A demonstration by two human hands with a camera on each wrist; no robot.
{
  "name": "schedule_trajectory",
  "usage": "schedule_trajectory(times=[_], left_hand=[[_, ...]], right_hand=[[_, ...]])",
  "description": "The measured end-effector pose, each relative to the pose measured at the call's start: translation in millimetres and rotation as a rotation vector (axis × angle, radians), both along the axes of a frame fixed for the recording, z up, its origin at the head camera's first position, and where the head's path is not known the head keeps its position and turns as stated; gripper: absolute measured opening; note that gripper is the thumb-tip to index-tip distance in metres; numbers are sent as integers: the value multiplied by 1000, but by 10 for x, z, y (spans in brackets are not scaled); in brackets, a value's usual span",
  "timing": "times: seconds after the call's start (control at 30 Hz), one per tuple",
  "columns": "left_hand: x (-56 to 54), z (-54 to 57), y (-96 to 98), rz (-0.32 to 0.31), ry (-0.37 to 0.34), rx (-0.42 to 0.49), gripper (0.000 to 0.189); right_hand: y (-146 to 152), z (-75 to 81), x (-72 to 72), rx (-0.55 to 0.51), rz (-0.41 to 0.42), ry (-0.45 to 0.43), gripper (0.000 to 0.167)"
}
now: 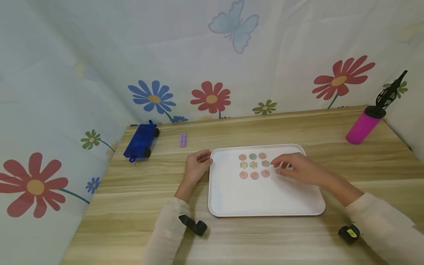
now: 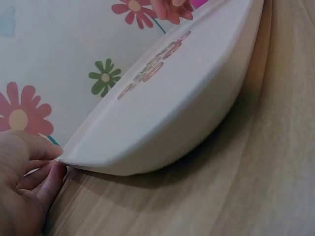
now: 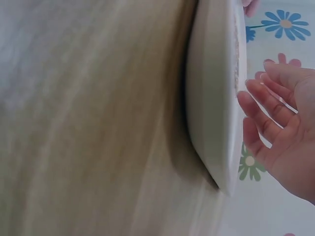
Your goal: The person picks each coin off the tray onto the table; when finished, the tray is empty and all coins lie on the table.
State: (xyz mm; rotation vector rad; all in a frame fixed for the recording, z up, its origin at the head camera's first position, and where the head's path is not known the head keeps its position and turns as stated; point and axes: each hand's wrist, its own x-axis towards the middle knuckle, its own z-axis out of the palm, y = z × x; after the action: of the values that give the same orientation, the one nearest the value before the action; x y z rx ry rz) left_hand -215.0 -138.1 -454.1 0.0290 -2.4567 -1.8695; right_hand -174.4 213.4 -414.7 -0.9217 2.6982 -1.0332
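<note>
Several coins (image 1: 253, 165), copper, gold and silver in colour, lie in three rows on a white tray (image 1: 265, 204). At the tray's upper left corner my left hand (image 1: 196, 167) pinches the rim; in the left wrist view its thumb and fingertips (image 2: 55, 152) meet at that edge. My right hand (image 1: 299, 168) hovers over the tray, just right of the middle row of coins. In the right wrist view the same hand (image 3: 283, 128) has loosely bent, spread fingers, and I see nothing held in it. The coins are barely visible there behind the tray's rim.
A blue toy cart (image 1: 141, 141) with black wheels stands on the wooden table (image 1: 132, 221) at the far left. Beside it lies a small purple studded block (image 1: 183, 140). A magenta bottle (image 1: 363, 127) with a black top stands at the back right. Flower-patterned cloth hangs behind.
</note>
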Motion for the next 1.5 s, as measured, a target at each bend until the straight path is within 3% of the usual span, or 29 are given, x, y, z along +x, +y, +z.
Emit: schedule_trajectory(times=[0.13,0.4,1.13,1.5], left_hand=[[-12,-21,-12,2,-10,1,35],[-34,-32,-9,14,-33,-61,33],[-39,-58,12,27,29,-121,26],[-32,-55,20,32,25,-115,27]], right_hand=[[-56,-93,-26,-85,17,-49,23],[-152,-212,-42,-133,34,-83,20],[-284,-242,-67,15,-50,-48,6],[-291,-171,-43,58,-15,-39,8]])
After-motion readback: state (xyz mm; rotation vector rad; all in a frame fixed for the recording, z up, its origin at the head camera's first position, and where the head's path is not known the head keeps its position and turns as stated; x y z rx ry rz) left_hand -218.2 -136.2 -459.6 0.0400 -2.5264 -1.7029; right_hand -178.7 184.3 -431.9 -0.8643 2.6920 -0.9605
